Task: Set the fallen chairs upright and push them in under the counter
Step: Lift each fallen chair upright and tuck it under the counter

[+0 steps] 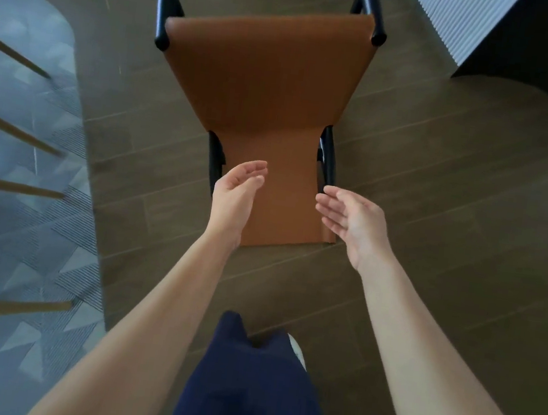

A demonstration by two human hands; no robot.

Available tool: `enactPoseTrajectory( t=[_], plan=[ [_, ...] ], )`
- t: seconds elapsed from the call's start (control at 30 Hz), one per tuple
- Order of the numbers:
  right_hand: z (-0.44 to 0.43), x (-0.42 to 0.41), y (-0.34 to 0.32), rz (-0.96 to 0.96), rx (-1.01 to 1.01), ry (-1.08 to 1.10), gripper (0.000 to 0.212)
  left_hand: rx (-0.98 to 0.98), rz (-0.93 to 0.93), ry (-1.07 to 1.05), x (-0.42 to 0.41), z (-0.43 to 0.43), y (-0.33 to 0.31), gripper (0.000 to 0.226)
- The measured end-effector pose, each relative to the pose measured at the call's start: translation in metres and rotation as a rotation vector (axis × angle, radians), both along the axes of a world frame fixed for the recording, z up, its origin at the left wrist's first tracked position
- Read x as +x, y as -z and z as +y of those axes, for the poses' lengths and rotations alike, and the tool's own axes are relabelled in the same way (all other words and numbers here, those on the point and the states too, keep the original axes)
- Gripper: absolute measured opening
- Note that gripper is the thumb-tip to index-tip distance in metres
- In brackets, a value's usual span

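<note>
A chair (265, 96) with a tan leather seat and back and a black metal frame lies fallen on the wood floor, its backrest end nearest me. My left hand (234, 195) hovers over the left edge of the backrest, fingers apart and curled, holding nothing. My right hand (350, 220) hovers at the right edge of the backrest, palm turned inward, fingers spread, also holding nothing. Whether either hand touches the leather I cannot tell. The chair's black legs (369, 8) point away at the top.
A grey patterned rug (23, 211) covers the floor at left, with several thin wooden legs (9, 187) of other furniture above it. A dark counter with a ribbed white panel (461, 23) stands at top right. My dark blue trouser leg (254, 387) is below.
</note>
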State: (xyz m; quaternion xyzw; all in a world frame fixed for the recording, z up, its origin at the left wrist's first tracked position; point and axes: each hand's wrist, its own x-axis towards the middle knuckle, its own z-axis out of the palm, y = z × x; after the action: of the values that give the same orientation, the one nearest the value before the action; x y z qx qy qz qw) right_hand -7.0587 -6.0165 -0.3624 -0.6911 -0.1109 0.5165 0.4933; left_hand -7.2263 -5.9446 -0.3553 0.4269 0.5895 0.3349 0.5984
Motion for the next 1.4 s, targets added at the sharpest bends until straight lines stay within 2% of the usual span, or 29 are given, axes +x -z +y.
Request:
enactPoseTrajectory(
  t=[0.17, 0.37, 0.67, 1.0, 1.23, 1.4],
  plan=[
    [0.015, -0.005, 0.119, 0.000, 0.012, -0.059, 0.022, 0.044, 0.043, -0.037, 0.004, 0.020, 0.117, 0.027],
    [0.037, -0.006, 0.245, 0.087, 0.029, -0.046, 0.023, 0.101, 0.051, 0.044, 0.023, 0.044, 0.234, 0.028],
    [0.068, 0.005, 0.383, 0.324, 0.025, 0.105, 0.022, 0.123, 0.209, 0.212, 0.036, 0.075, 0.364, 0.030],
    [0.080, -0.005, 0.475, 0.459, 0.011, 0.186, 0.029, 0.079, 0.271, 0.177, 0.021, 0.083, 0.456, 0.026],
    [0.064, -0.016, 0.511, 0.514, -0.095, 0.283, 0.027, 0.114, 0.432, 0.297, 0.014, 0.073, 0.481, 0.029],
    [0.051, -0.018, 0.527, 0.497, -0.194, 0.340, 0.025, 0.126, 0.468, 0.304, 0.011, 0.071, 0.491, 0.032]
  ],
)
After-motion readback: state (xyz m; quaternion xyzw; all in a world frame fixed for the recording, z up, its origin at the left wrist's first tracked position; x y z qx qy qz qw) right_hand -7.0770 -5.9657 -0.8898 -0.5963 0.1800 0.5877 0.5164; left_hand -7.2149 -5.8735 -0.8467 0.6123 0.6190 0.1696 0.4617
